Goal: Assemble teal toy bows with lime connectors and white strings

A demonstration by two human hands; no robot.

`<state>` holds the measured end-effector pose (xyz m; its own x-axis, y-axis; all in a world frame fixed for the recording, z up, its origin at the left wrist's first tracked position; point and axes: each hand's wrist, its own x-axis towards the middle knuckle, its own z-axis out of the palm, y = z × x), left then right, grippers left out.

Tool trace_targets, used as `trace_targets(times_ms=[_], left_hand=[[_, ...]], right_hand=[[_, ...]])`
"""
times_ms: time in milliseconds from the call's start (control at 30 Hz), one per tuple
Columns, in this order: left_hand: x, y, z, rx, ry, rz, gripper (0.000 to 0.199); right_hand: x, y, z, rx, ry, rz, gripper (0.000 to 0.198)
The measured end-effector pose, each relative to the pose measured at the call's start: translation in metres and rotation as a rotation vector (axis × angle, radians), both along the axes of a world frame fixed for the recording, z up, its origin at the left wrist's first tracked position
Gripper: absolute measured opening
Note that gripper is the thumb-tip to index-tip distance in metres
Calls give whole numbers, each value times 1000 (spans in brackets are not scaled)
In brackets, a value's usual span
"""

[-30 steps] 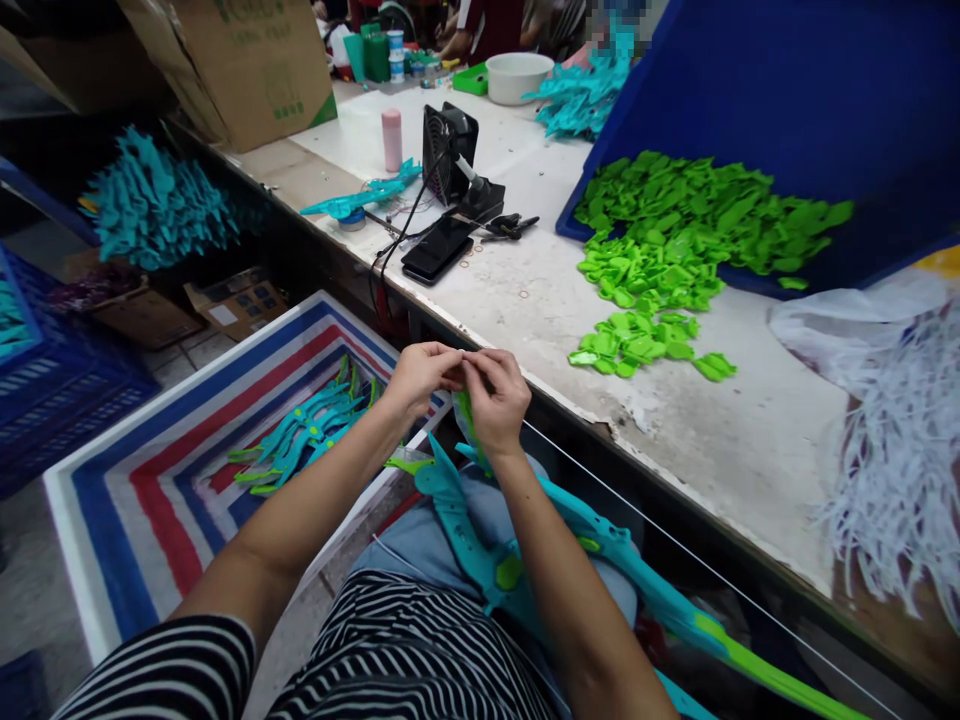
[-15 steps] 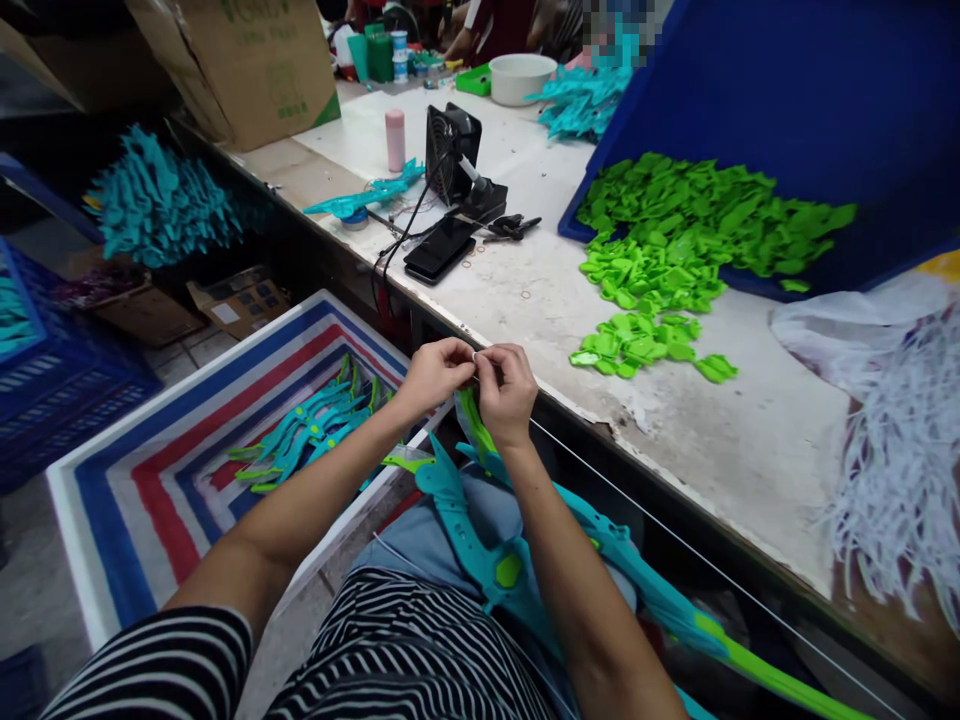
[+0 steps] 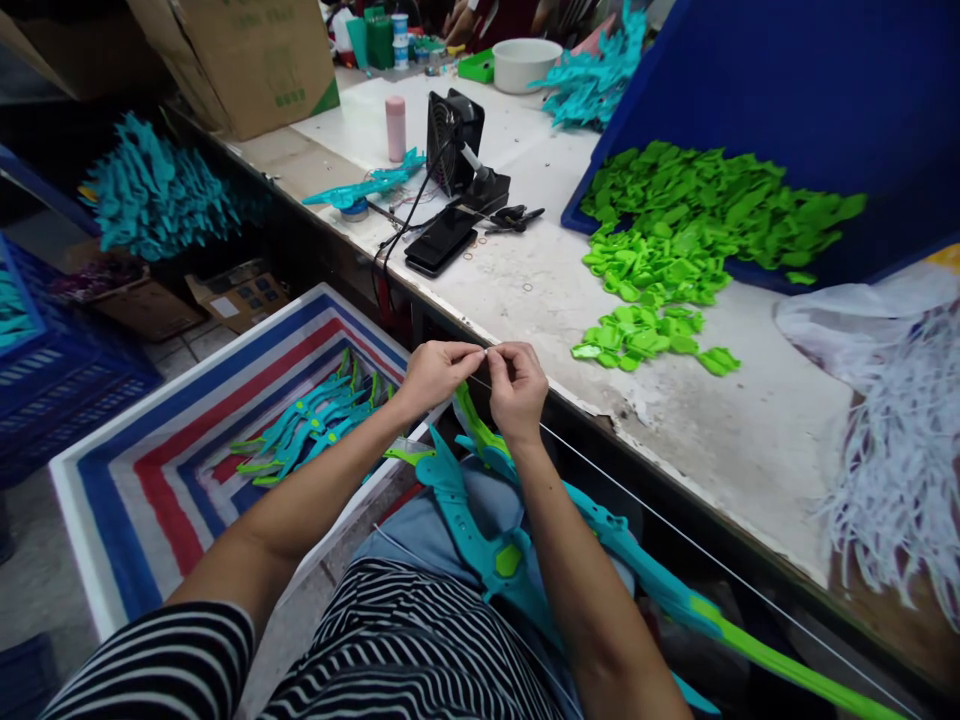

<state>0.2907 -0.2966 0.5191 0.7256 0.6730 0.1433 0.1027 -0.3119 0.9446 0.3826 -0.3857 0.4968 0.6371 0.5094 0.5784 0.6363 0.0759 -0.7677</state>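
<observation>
A teal and green toy bow (image 3: 480, 545) lies across my lap, its upper tip rising toward my hands. My left hand (image 3: 435, 372) and my right hand (image 3: 517, 385) meet at the workbench's front edge, both pinching the end of a thin white string (image 3: 675, 532) just above the bow's tip. The string runs taut down to the right toward the bow's far green limb (image 3: 780, 668).
A striped bag-lined box (image 3: 150, 480) at my left holds several finished bows (image 3: 307, 425). On the workbench (image 3: 750, 440) are loose green parts (image 3: 652, 300) spilling from a blue bin (image 3: 787, 80), a small fan (image 3: 450, 140), a phone (image 3: 441, 241), scissors (image 3: 510, 217) and white strings (image 3: 900, 450).
My hands have shifted slightly right and up, still pinched together on the string end; the view has tilted a little.
</observation>
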Motion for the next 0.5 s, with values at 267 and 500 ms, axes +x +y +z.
trace_targets(times_ms=[267,500], left_hand=[[23,-1,8,-193,-169,-99,17],[-121,-8,-40,-159,85,609,13]], right_hand=[[24,1,-7,63,41,-209,14],[2,-18,-18,-119,-190,81,20]])
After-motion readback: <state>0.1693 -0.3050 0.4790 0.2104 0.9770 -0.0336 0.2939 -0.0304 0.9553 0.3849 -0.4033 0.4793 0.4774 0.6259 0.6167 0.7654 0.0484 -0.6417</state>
